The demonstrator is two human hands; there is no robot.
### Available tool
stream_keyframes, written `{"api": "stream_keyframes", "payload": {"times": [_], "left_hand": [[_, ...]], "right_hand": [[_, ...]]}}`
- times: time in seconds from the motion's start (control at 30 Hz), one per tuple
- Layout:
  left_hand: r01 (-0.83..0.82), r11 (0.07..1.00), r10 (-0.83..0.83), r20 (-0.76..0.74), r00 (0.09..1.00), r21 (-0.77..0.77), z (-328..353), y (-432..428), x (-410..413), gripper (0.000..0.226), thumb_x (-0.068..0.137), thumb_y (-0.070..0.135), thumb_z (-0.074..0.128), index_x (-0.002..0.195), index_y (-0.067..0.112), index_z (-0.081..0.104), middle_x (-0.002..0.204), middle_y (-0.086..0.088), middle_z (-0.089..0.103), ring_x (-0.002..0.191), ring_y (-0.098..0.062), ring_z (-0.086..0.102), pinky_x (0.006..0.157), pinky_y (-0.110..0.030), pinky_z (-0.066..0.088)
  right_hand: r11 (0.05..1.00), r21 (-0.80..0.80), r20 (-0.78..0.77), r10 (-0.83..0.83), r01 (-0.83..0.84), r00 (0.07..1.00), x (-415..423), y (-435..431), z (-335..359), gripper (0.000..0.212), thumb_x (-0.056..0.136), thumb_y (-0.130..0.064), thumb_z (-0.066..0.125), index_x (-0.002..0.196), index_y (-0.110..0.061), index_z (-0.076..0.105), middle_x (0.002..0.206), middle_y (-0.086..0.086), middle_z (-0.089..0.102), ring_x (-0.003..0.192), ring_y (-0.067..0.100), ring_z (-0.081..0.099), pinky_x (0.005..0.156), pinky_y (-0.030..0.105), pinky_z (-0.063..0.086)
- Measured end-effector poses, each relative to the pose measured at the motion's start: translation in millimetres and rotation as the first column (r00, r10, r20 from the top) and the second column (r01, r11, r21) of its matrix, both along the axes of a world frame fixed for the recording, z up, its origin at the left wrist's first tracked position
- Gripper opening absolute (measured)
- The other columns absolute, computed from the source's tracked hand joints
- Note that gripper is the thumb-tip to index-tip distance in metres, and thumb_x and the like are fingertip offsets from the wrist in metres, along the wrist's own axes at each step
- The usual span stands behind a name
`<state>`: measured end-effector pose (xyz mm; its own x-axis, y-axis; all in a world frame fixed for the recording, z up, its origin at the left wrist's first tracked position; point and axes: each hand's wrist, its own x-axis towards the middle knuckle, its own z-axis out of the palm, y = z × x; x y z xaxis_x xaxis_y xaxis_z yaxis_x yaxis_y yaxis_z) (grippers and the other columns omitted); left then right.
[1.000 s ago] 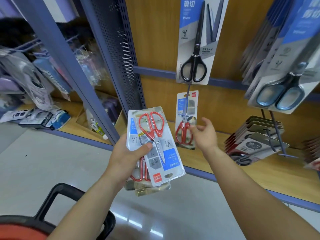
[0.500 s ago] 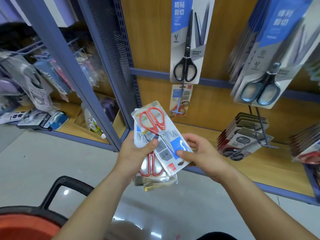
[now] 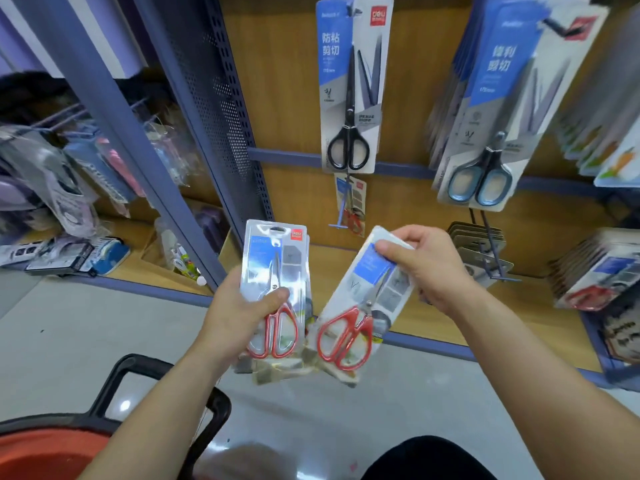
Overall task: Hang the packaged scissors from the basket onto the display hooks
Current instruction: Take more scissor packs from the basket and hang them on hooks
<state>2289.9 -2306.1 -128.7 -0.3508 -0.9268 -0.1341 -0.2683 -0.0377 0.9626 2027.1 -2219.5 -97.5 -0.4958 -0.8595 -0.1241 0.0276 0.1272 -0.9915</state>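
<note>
I'm looking at a shop aisle, stationery by the stock. Carded black-handled scissors (image 3: 349, 98) and a thick row of blue-handled scissors (image 3: 485, 133) hang on a wooden back panel (image 3: 284, 81) beside a perforated blue upright (image 3: 214, 116). A wire display hook (image 3: 496, 258) juts out lower down, more packaged goods (image 3: 69, 188) crowd the bay to my left, and a red shopping basket (image 3: 45, 452) shows at the bottom edge above a glossy floor (image 3: 86, 334).

Stack of packaged scissors (image 3: 275, 271): clear blisters on blue-and-white cards, red handles at the bottom, held upright in the left hand (image 3: 235, 313). Single pack (image 3: 360, 303) of the same kind: tilted with its top leaning right, pinched at its upper end by the right hand (image 3: 433, 268), just beside the stack. Basket (image 3: 52, 448): orange-red with a black handle, lower left. Display hook (image 3: 341, 216): blue, carrying one matching hung pack (image 3: 356, 202).
</note>
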Motion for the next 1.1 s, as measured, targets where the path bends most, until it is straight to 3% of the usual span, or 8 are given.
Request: {"api": "stream_keyframes", "payload": {"times": [0.1, 0.27, 0.33, 0.47, 0.63, 0.73, 0.93, 1.1], "left_hand": [[0.103, 0.994, -0.103, 0.014, 0.995, -0.034, 11, 11, -20, 0.048, 0.079, 0.013, 0.088, 0.119, 0.022, 0.062, 0.107, 0.008, 0.077, 0.095, -0.003, 0.072, 0.078, -0.021, 0.058], [0.150, 0.988, -0.150, 0.010, 0.989, -0.042, 19, 28, -38, 0.041, 0.082, 0.008, 0.084, 0.112, 0.026, 0.062, 0.100, 0.016, 0.078, 0.092, -0.002, 0.074, 0.074, -0.021, 0.058], [0.143, 0.989, -0.144, -0.022, 0.989, -0.028, 22, 33, -42, 0.042, 0.082, 0.008, 0.084, 0.115, 0.025, 0.062, 0.103, 0.014, 0.078, 0.093, -0.006, 0.075, 0.074, -0.024, 0.060], [0.066, 0.997, -0.068, -0.072, 0.995, -0.025, 26, 37, -47, 0.040, 0.085, 0.011, 0.081, 0.116, 0.026, 0.061, 0.101, 0.016, 0.078, 0.090, -0.004, 0.075, 0.066, -0.017, 0.059], [-0.053, 0.996, 0.048, -0.070, 0.996, -0.073, 26, 36, -54, 0.042, 0.085, 0.017, 0.082, 0.120, 0.025, 0.061, 0.103, 0.016, 0.075, 0.089, 0.002, 0.072, 0.066, -0.015, 0.056], [-0.038, 0.997, 0.034, -0.053, 0.998, -0.073, 26, 38, -61, 0.039, 0.085, 0.020, 0.083, 0.114, 0.032, 0.061, 0.102, 0.017, 0.075, 0.091, 0.000, 0.073, 0.079, -0.029, 0.060], [0.018, 0.991, -0.019, -0.007, 1.000, -0.135, 40, 48, -77, 0.041, 0.082, 0.017, 0.085, 0.113, 0.027, 0.060, 0.105, 0.014, 0.074, 0.096, -0.004, 0.071, 0.079, -0.026, 0.055], [0.195, 0.955, -0.190, 0.045, 0.981, -0.224, 80, 67, -112, 0.040, 0.083, 0.021, 0.084, 0.113, 0.028, 0.058, 0.104, 0.017, 0.071, 0.086, 0.009, 0.067, 0.068, -0.013, 0.050]], "right_hand": [[0.997, 0.014, -0.080, 0.083, -0.082, 0.993, 13, -9, 11, 0.017, 0.079, -0.013, 0.086, 0.073, -0.015, 0.070, 0.066, 0.000, 0.073, 0.060, 0.012, 0.065, 0.062, 0.029, 0.050], [1.000, -0.024, -0.173, -0.018, 0.014, 0.985, 23, -12, 21, 0.033, 0.071, -0.020, 0.093, 0.077, -0.014, 0.061, 0.085, 0.013, 0.075, 0.076, 0.030, 0.075, 0.065, 0.042, 0.060], [0.997, -0.049, -0.115, -0.070, 0.065, 0.991, 25, -9, 20, 0.036, 0.075, -0.021, 0.091, 0.087, -0.014, 0.057, 0.094, 0.015, 0.075, 0.083, 0.028, 0.077, 0.063, 0.043, 0.062], [0.994, -0.028, 0.136, -0.105, 0.110, 0.985, 23, 5, 18, 0.032, 0.088, -0.028, 0.079, 0.111, -0.017, 0.059, 0.099, 0.004, 0.077, 0.079, 0.014, 0.078, 0.057, 0.026, 0.058], [0.991, 0.050, 0.159, 0.112, -0.122, 0.981, 27, 39, -2, 0.041, 0.085, -0.012, 0.081, 0.120, -0.016, 0.061, 0.102, 0.004, 0.080, 0.083, 0.021, 0.078, 0.063, 0.034, 0.062], [0.988, 0.048, 0.166, 0.135, -0.145, 0.977, 29, 51, -15, 0.053, 0.081, 0.002, 0.082, 0.125, -0.016, 0.058, 0.106, 0.009, 0.079, 0.096, 0.029, 0.077, 0.081, 0.047, 0.064], [0.999, -0.054, 0.150, 0.010, -0.002, 0.989, 14, 79, -15, 0.049, 0.087, -0.004, 0.077, 0.128, -0.024, 0.057, 0.104, 0.005, 0.080, 0.094, 0.026, 0.078, 0.079, 0.046, 0.064], [0.950, -0.134, 0.138, -0.262, 0.281, 0.955, -26, 119, -11, 0.045, 0.091, -0.013, 0.073, 0.129, -0.032, 0.057, 0.111, -0.006, 0.078, 0.101, 0.014, 0.076, 0.078, 0.035, 0.062]]}}
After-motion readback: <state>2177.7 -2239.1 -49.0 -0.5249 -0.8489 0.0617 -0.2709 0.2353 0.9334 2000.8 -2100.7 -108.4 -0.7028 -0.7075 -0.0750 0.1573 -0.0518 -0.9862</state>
